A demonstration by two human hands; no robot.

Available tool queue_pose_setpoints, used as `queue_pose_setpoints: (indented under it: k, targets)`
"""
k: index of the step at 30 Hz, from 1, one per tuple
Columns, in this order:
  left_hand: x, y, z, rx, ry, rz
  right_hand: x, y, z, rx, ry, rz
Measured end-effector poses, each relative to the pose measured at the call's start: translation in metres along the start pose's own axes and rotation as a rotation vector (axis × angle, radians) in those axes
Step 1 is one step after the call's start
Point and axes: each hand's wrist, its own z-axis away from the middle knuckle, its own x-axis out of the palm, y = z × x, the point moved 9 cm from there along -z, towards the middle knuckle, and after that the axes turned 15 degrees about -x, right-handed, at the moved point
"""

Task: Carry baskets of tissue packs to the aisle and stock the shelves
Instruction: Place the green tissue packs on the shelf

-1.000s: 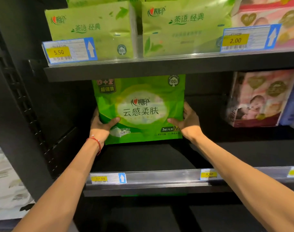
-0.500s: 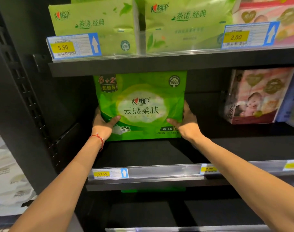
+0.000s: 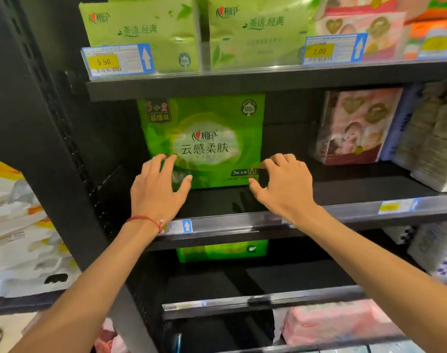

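A large green tissue pack [image 3: 204, 138] stands upright on the middle black shelf [image 3: 357, 189], towards its left side and set back from the front edge. My left hand [image 3: 158, 187], with a red string at the wrist, hovers in front of the pack's lower left corner, fingers spread and relaxed. My right hand [image 3: 283, 182] is in front of the lower right corner, fingers loosely bent. Neither hand grips the pack. No basket is in view.
Light green tissue packs [image 3: 146, 31] fill the shelf above, behind price tags [image 3: 118, 59]. Pink baby-print packs [image 3: 357, 126] and pale packs [image 3: 431, 138] stand to the right on the middle shelf. Another green pack [image 3: 222, 250] sits one shelf down; pink packs [image 3: 339, 322] lie lower.
Both hands have let go of the green pack's lower corners and drawn back towards me with fingers opened. The pack stays standing on the shelf.
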Motion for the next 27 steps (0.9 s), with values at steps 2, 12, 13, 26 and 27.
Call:
queue_pose_setpoints:
  k: [2,12,13,26,27]
  targets:
    - [-0.011,0.015,0.021,0.114,0.022,-0.061,-0.011,-0.009,0.016,-0.025,-0.002,0.023]
    - [-0.033,0.058,0.138,0.335,-0.079,-0.211,-0.064,-0.033,0.123,-0.066,0.069,-0.001]
    - [-0.033,0.064,0.149,0.346,-0.09,-0.225,-0.067,-0.033,0.135,-0.064,0.073,-0.004]
    - [-0.019,0.142,0.309,0.476,-0.336,-0.19,-0.092,-0.016,0.327,0.028,-0.1,-0.025]
    - [-0.016,0.146,0.32,0.491,-0.365,-0.181,-0.094,-0.015,0.342,0.058,-0.118,-0.023]
